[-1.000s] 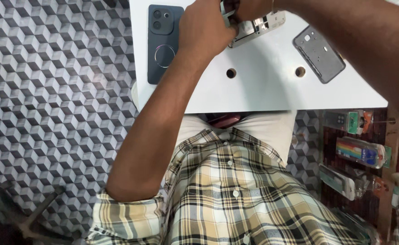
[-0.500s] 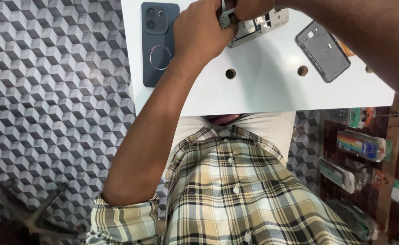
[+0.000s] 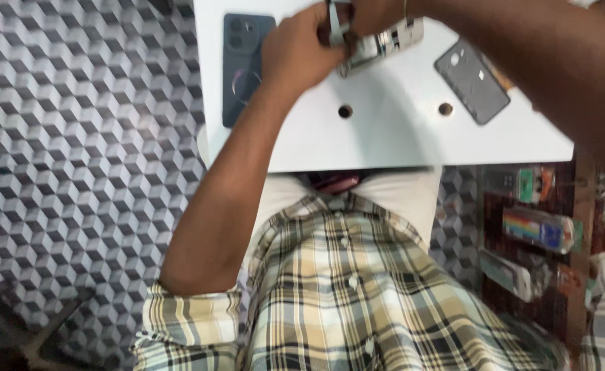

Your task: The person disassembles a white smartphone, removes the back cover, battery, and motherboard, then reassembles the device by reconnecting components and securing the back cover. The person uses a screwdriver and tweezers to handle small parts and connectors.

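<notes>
Scarcely shifted, both hands [image 3: 302, 48] together, clamped on opened phone [image 3: 381, 45] between them.

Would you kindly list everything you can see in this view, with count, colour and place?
Opened phone: one, silvery metal, top centre of the table, held by both hands.
Phone back cover: one, dark blue-grey with camera rings, lying flat on the table's left part.
Phone frame: one, dark grey, lying on the table's right part.
Table: one, white, two round holes near its middle.
Shelf items: several, mixed colours, lower right, too blurred to tell apart.
Floor: grey cube pattern, left side.
Checked shirt: one, beige, green and dark, bottom centre.
Left hand: gripping the opened phone's left end.
Right hand: at the top edge, on the opened phone, partly cut off.
</notes>
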